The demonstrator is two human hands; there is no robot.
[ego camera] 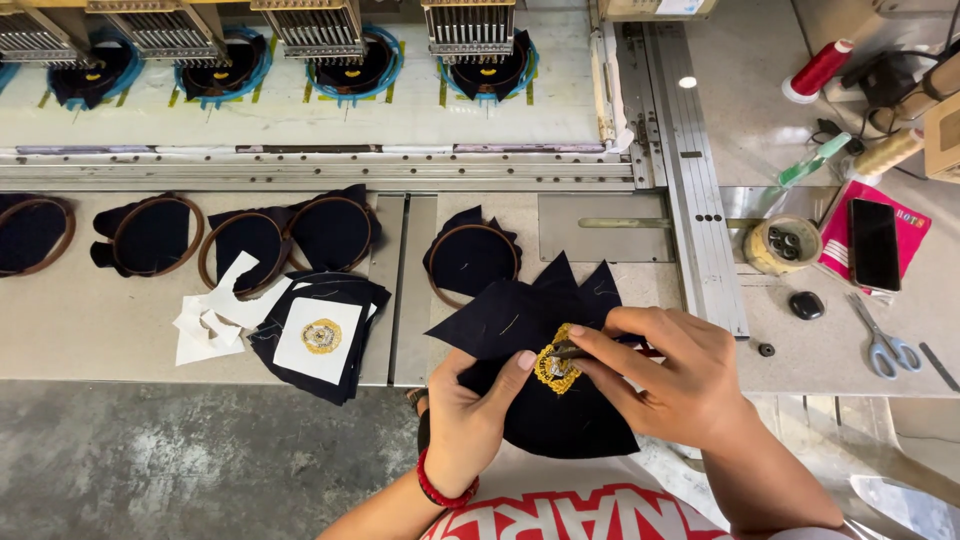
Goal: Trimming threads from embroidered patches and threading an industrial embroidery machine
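Observation:
My left hand (470, 410) holds a dark navy fabric piece (560, 415) from below, thumb resting beside a gold embroidered emblem (553, 370) on it. My right hand (668, 375) pinches a small dark tool (566, 351), its tip touching the emblem's upper edge. More navy fabric pieces (520, 315) lie under the held piece at the table edge. A red bracelet is on my left wrist.
Several wooden hoops with navy cloth (240, 245) lie on the table, one (470, 262) just above my hands. A fabric stack with a white backing and emblem (322, 337) sits left. Scissors (880, 345), a phone (874, 243), thread spools and a bobbin tub (782, 243) lie right. Embroidery machine heads (470, 30) line the back.

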